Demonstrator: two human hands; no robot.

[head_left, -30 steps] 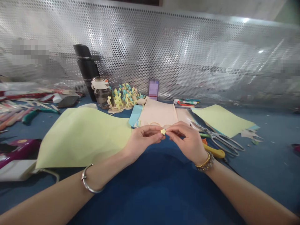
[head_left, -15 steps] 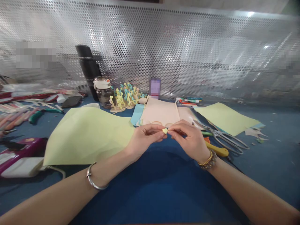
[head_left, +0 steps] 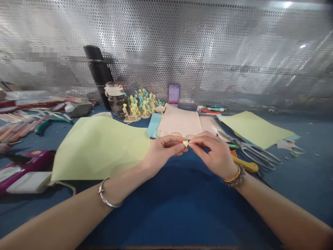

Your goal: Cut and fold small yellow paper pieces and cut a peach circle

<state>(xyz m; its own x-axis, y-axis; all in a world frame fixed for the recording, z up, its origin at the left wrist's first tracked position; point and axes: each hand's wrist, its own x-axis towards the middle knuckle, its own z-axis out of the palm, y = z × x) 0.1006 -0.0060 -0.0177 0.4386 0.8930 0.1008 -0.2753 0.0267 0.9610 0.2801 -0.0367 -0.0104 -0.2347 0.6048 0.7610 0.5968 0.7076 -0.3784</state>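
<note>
My left hand [head_left: 163, 152] and my right hand [head_left: 213, 153] meet above the blue table mat, their fingertips pinching a tiny pale yellow paper piece [head_left: 185, 143] from both sides. Much of the piece is hidden by my fingers. Behind my fingers lies a cream paper sheet [head_left: 179, 121] with a light blue paper strip [head_left: 154, 125] at its left edge. My left hand is beside a large pale green paper sheet [head_left: 101, 149]. A metal bangle [head_left: 108, 198] circles my left wrist, and beaded bracelets [head_left: 234, 177] circle my right.
Steel scissors [head_left: 256, 154] and a yellow-handled tool [head_left: 246, 165] lie to the right, near another green sheet [head_left: 253, 128]. Farther back stand a black flask [head_left: 96, 78], a jar [head_left: 117, 102] and small paper figures [head_left: 142, 104]. Perforated metal [head_left: 208, 52] forms the back wall.
The view has drifted slightly, shifting the scene rightward. My hands keep the same pinch on the yellow paper piece, with no visible release.
</note>
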